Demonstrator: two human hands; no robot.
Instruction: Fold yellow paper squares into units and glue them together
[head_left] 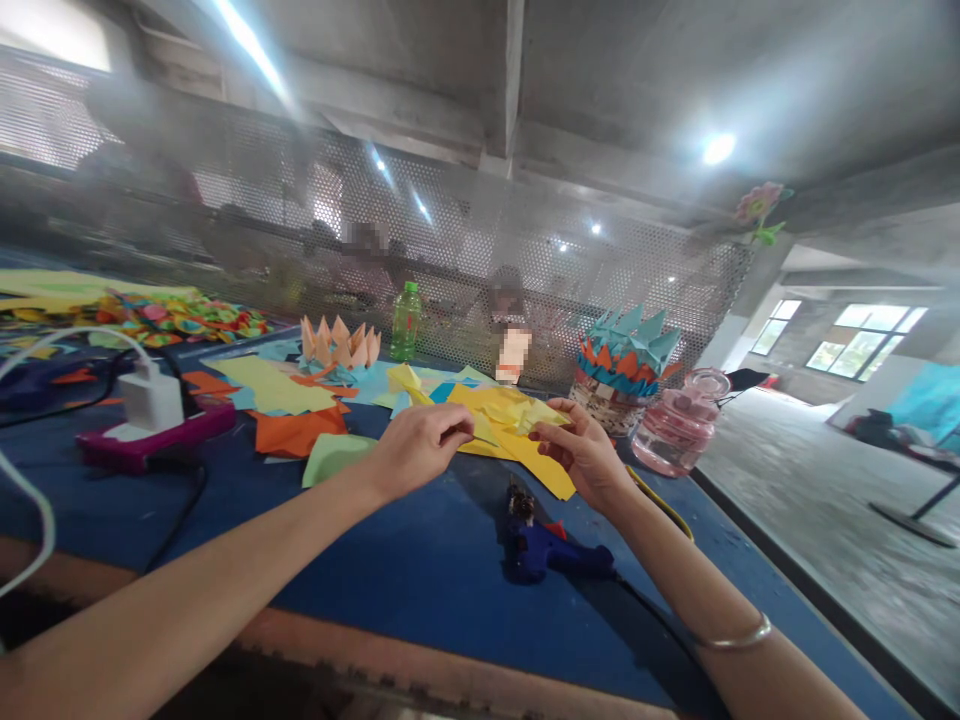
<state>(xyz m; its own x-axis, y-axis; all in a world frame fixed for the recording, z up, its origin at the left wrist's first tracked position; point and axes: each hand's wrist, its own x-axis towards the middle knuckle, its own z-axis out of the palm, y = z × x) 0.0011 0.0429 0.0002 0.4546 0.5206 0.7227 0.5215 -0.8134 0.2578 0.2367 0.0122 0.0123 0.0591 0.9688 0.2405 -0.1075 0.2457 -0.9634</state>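
My left hand (424,445) is closed in a pinch on a piece of yellow paper (484,428), whose edge shows beside the fingertips. Across from it, my right hand (585,450) pinches a small folded piece of pale yellow paper (534,416) between thumb and fingers. Flat yellow sheets (551,468) lie on the table just beneath both hands. Nearer to me rests a blue glue gun (551,553) with a dark, dirty nozzle; its cord runs under my right forearm.
On the blue table (375,590) are a peach folded-paper piece (341,345), a green bottle (406,325), a blue-and-orange paper piece (626,350) and a pink jar (675,425). A purple power strip (154,440) with cables sits left. A perforated screen (450,230) stands behind, people beyond it.
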